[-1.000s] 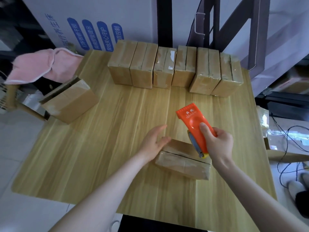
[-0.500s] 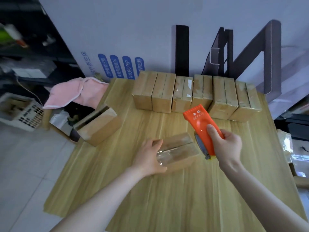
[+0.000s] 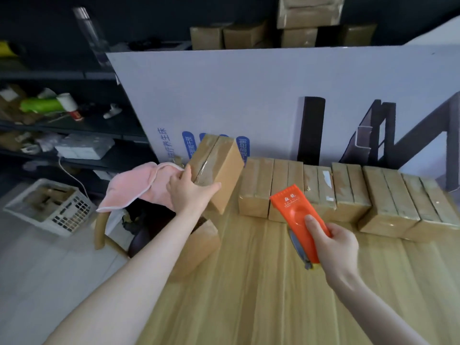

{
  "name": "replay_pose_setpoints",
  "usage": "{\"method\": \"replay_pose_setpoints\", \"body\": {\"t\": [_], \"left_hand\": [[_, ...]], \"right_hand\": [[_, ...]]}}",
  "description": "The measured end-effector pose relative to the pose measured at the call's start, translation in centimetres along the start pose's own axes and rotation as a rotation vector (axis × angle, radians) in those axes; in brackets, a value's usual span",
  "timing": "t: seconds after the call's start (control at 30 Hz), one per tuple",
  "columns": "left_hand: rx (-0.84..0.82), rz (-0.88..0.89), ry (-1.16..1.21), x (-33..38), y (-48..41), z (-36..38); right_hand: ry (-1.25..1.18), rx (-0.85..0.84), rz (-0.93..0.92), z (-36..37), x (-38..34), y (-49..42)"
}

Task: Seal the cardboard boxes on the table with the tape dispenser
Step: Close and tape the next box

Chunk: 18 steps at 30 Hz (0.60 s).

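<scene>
My left hand [image 3: 189, 192] grips a taped cardboard box [image 3: 219, 168] and holds it tilted in the air above the table's back left corner, just left of the row. My right hand [image 3: 332, 247] holds the orange tape dispenser [image 3: 297, 217] above the wooden table [image 3: 273, 295], its nose pointing up and away. A row of several taped cardboard boxes [image 3: 348, 197] stands along the table's back edge. Another cardboard box [image 3: 199, 245] lies at the left edge, partly hidden by my left forearm.
A big white printed board [image 3: 273, 95] leans behind the row. A pink cloth [image 3: 134, 188] drapes over a stool at the table's left. A white basket [image 3: 49, 207] sits on the floor, with dark shelves behind it and more boxes stacked at the top.
My left hand has lifted the box off the middle of the table and carried it up and left towards the row's left end. The dispenser stays in my right hand. The view has tilted upward.
</scene>
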<state>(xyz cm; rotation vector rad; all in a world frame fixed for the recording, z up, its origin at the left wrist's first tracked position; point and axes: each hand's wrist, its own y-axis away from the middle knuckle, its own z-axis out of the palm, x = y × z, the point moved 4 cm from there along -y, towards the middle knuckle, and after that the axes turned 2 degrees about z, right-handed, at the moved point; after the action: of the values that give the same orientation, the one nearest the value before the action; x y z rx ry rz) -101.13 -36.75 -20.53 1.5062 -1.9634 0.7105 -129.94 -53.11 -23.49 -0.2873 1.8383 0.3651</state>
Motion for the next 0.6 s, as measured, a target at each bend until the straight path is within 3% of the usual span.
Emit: {"method": "replay_pose_setpoints", "body": {"t": [0.27,0.43,0.6], "left_hand": [[-0.009,0.010,-0.151,-0.3,-7.6,6.5],[-0.555,0.070,-0.254,-3.5,-6.9,14.7],[-0.577,0.150,-0.378,-4.2,-7.2,16.9]], "right_hand": [[-0.014,0.052,0.021,3.5,-1.0,-3.3],[0.056,0.088,0.041,3.8,0.5,-4.0],[0.098,0.112,0.071,3.1,2.2,-3.5]]}}
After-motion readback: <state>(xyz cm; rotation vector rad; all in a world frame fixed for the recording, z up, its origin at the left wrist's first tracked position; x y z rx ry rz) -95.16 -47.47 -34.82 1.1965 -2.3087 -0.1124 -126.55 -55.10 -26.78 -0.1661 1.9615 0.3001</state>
